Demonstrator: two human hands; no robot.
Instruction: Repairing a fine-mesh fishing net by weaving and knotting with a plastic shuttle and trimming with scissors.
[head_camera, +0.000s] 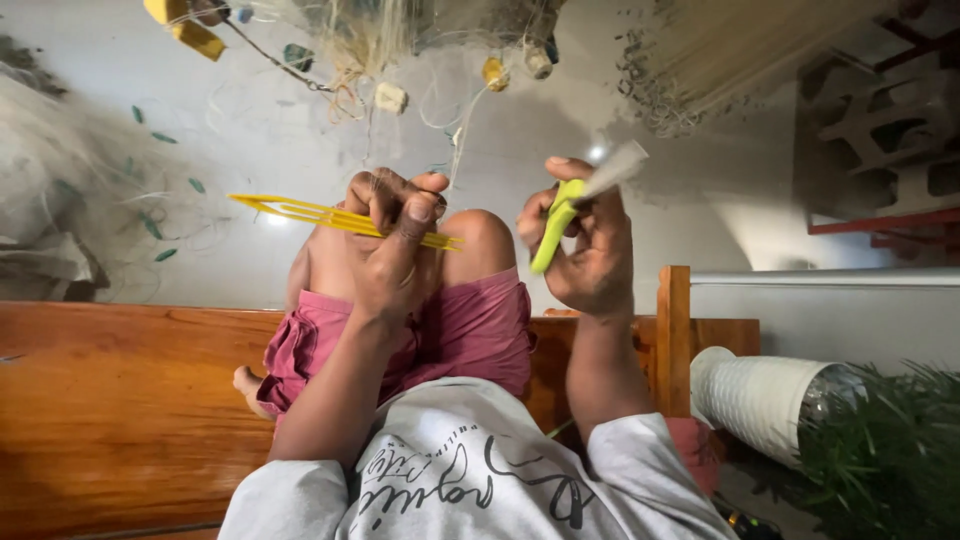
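Note:
My left hand (392, 245) is closed around a long flat yellow netting needle (300, 212), which sticks out to the left and slightly right of the fingers. My right hand (585, 250) grips a small knife with a lime-green handle (553, 228) and a pale blade (615, 170) pointing up and right. Both hands hover above my bent knees (480, 240) in pink shorts. Fine net threads (455, 150) run from the area of the hands to a bundle of fishing net with yellow and cream floats (390, 97) on the pale floor.
I sit on a wooden bench (120, 400). A heap of net (60, 200) with green specks lies at the left, another pale net pile (720, 60) at the upper right. A white ribbed cylinder (760, 395) and a green plant (890, 450) stand at the right.

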